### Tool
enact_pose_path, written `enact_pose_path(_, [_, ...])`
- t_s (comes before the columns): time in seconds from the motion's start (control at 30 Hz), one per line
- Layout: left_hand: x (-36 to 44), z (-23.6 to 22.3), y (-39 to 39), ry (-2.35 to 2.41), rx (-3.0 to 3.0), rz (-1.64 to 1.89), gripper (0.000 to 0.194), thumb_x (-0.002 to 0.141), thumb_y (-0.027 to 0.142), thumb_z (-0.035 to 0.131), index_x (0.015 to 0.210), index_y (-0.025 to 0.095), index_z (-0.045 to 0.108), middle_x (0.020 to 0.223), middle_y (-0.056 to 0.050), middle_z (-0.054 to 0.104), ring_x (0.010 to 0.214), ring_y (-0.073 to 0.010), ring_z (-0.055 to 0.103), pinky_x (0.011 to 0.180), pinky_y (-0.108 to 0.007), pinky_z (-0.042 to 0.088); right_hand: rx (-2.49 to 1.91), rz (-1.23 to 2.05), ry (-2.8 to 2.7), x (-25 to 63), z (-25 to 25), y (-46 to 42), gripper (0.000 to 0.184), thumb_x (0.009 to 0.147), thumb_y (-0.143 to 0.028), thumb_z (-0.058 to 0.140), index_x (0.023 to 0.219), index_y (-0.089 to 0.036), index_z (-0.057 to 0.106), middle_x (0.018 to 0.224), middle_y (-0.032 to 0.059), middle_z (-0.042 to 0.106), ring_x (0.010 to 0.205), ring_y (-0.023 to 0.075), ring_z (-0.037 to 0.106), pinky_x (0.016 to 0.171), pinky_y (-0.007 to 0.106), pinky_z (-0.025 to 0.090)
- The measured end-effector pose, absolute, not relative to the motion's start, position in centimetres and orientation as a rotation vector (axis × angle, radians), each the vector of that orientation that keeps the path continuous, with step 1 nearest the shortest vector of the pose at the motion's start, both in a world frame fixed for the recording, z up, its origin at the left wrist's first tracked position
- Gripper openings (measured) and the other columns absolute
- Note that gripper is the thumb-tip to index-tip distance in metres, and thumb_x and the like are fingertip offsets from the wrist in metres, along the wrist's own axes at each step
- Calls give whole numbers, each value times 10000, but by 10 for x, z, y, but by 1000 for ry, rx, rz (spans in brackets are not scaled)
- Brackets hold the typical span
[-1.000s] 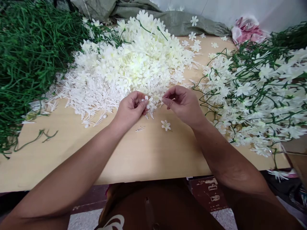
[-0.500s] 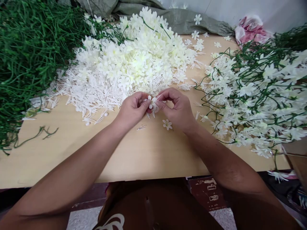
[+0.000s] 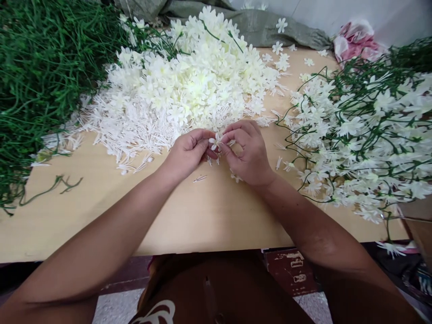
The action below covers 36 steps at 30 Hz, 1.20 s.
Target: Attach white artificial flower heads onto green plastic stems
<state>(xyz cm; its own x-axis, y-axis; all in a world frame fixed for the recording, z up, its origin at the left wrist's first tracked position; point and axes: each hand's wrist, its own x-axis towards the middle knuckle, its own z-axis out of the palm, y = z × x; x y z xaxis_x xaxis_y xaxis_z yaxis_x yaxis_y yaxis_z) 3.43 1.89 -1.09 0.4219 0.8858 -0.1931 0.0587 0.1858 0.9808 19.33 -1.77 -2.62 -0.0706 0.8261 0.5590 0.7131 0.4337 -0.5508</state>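
Observation:
Between my two hands is a small white artificial flower (image 3: 214,143), its petals facing up. My left hand (image 3: 191,150) pinches it from the left with thumb and fingers. From the right, my right hand (image 3: 248,150) closes thumb and forefinger on the flower's edge; whether a separate thin piece sits in that pinch is too small to tell. A loose white flower (image 3: 236,178) lies on the table, partly hidden under my right hand. Just beyond my hands spreads a pile of white stamen pieces (image 3: 145,128), with a heap of white flower heads (image 3: 199,76) behind it.
Green plastic stems (image 3: 57,67) are heaped at the left. At the right lie white flowers on green stems (image 3: 357,135). A pink and white cloth bundle (image 3: 357,40) and grey-green fabric (image 3: 270,29) are at the back. Stem scraps (image 3: 57,184) rest on the wooden table (image 3: 202,216).
My right hand has shifted slightly left, now covering much of the loose flower on the table. The held flower has turned a little between my fingers.

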Motion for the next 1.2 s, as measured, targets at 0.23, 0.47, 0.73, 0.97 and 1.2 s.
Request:
enact_pose_path(0.23, [35,-11,20,943,1254,751,89,781,84,566,828,155,593,598,26,629,555,-92,624,524,-194,455,-1299,105,-1815,193,-28,-19,72,857,-250,555,787,-232,555,923,83,620,924,230,563,881,450,475])
enact_pose_path(0.47, [36,-12,22,997,1298,825,119,682,50,637,722,158,610,601,44,592,503,-57,503,504,-196,421,-1271,120,-1887,188,-25,-21,117,897,-262,500,798,-233,556,923,87,612,926,236,561,895,478,470])
enact_pose_path(0.73, [30,-5,24,949,1102,810,136,631,87,729,719,132,636,625,19,607,560,-70,543,534,-202,446,-1175,-107,-1992,186,-27,-21,119,910,-235,485,816,-222,557,928,73,601,925,213,553,841,422,500])
enact_pose_path(0.97, [26,2,25,941,920,681,220,605,100,792,752,110,628,620,23,621,527,-70,579,492,-185,421,-1103,-333,-1974,183,-27,-22,122,903,-210,498,789,-203,540,910,69,573,937,204,534,822,414,512])
enact_pose_path(1.2, [26,4,25,980,823,677,146,682,83,746,739,115,614,563,27,597,511,-67,580,495,-168,415,-1138,-314,-1900,184,-26,-21,97,902,-221,500,811,-209,534,902,71,534,931,214,517,827,445,499])
